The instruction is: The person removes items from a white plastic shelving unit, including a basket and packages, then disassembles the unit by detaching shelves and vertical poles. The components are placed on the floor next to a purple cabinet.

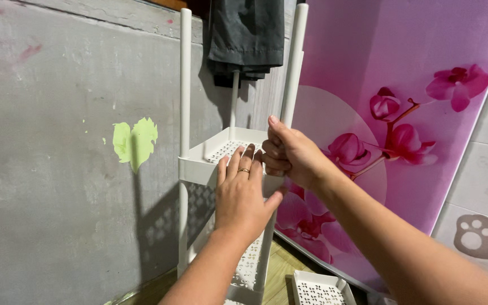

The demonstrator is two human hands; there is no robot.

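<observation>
I'm pressing my left hand point(243, 195), fingers together, flat against the white shelf tray point(221, 152); my right hand point(289, 153) is clamping the corner pole point(292, 73) beside it, probably unseated, so it could tip.

You get bright, even light from the front right, throwing a hard dark shadow of the white rack point(199, 164) leftward onto the grey wall point(57, 169), focus sharp, no glare, slight wide-angle bowing at edges.
</observation>
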